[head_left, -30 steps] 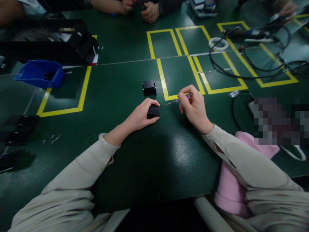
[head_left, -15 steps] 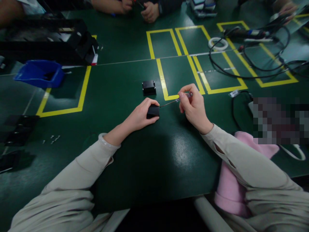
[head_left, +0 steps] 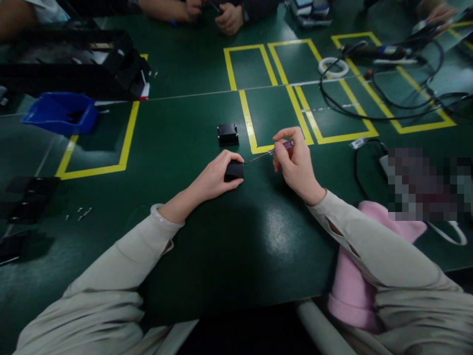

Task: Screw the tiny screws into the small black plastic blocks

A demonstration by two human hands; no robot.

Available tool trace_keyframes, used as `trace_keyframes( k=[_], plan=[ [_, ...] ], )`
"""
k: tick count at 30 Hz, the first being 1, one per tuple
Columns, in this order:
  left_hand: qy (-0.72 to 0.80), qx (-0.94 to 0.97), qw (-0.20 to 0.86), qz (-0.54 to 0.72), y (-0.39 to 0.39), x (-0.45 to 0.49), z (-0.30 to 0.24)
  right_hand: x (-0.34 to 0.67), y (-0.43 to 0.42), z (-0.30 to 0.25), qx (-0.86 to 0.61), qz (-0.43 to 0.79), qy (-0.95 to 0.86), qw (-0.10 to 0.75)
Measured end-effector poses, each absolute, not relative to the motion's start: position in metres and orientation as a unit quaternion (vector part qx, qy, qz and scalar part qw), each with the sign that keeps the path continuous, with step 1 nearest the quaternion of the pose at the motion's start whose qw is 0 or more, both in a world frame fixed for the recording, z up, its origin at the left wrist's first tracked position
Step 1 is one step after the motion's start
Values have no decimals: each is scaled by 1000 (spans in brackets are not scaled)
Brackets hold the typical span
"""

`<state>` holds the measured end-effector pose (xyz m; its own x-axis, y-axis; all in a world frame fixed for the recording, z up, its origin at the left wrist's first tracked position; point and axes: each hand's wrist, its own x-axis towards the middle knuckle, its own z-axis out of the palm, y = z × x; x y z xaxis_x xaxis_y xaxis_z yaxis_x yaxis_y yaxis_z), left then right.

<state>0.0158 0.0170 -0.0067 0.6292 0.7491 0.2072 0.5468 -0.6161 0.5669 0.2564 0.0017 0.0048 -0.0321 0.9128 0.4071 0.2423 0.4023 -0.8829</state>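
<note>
My left hand (head_left: 213, 177) is closed around a small black box (head_left: 235, 170) that rests on the green table (head_left: 207, 236). My right hand (head_left: 295, 162) pinches a thin screwdriver (head_left: 269, 153) by its clear handle. The metal shaft points left and its tip meets the right side of the box. A second small black box (head_left: 228, 134) stands alone a little farther back, apart from both hands.
Yellow tape rectangles (head_left: 258, 93) mark the table. A blue bin (head_left: 61, 112) and black trays (head_left: 74, 59) sit at the far left, small screws (head_left: 82, 213) at the near left. Black cables (head_left: 384, 88) loop at the far right. Other people's hands (head_left: 231, 17) work at the far edge.
My right hand's fingers have shifted slightly on the screwdriver handle. The left hand and the box have stayed in place.
</note>
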Motion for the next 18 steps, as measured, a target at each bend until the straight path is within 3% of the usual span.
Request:
trace_keyframes(
  k=[18],
  plan=[
    [373, 872, 228, 220, 18, 16, -8, 256, 2, 6, -438, 311, -651, 537]
  ],
)
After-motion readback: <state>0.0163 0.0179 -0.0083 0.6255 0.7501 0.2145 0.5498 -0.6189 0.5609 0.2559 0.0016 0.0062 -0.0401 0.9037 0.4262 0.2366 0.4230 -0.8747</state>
